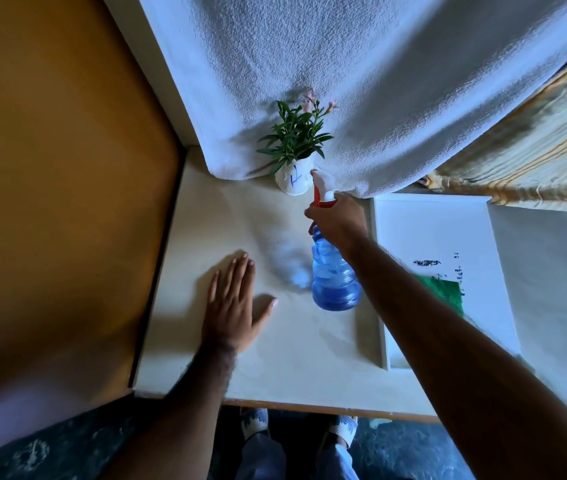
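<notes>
We see the right hand [337, 221] gripping the neck of the blue spray bottle [334, 275] over the table [292, 358], fingers mostly hidden; its nozzle is just beside the potted plant [292, 178]; the left hand [233, 306] lies flat, fingers straight; the right forearm hides part of 1 green pad [445, 289].

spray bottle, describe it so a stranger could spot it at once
On the white table, below the hanging white textured cloth, look near the middle. The right hand grips a translucent blue plastic spray bottle with a red and white trigger head; it is the only blue, see-through thing there.
</notes>
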Motion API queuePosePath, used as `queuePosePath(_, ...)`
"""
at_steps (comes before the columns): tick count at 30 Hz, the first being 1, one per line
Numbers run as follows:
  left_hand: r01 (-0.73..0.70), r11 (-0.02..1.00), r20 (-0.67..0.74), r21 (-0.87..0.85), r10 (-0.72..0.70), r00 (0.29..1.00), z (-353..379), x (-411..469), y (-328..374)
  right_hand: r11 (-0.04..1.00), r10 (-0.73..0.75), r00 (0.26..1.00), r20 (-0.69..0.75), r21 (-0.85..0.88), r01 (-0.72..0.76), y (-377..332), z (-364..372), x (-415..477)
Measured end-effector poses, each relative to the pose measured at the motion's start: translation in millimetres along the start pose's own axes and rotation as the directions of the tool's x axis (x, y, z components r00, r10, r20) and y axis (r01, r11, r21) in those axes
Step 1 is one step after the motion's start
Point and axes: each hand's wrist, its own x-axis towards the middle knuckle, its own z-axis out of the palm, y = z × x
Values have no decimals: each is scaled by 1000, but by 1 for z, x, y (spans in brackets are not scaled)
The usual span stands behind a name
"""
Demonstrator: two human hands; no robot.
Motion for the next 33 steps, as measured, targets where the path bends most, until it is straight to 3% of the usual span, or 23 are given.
queuePosePath(3,-5,1000,-6,-3,5,1000,-1,-1,0,996,-92,989,-113,2,93,-5,-17,-8)
queuePosePath(5,-7,1000,8,-6,7,1000,-2,-1,0,978,-168,968,-185,92,187,-11,-34,-14)
queuePosePath(9,-2,1000,16,-17,3,1000,-4,-1,0,893,-265,862,-433,226,388,-18,-75,-19)
queuePosePath(13,-8,1000,19,-20,9,1000,-4,0,0,856,-302,777,-553,202,477,-7,-113,-11)
queuePosePath(21,0,1000,42,-12,1,999,0,1,1,906,-256,726,-639,102,410,48,-135,15)
queuePosePath(25,0,1000,60,-15,1,998,-2,2,1,935,-215,739,-639,83,344,63,-131,22)
queuePosePath(29,4,1000,73,-12,-4,997,-6,2,2,923,-228,742,-631,104,371,70,-131,28)
queuePosePath(33,-1,1000,75,-11,1,997,-7,1,2,928,-206,791,-576,141,344,78,-133,27)
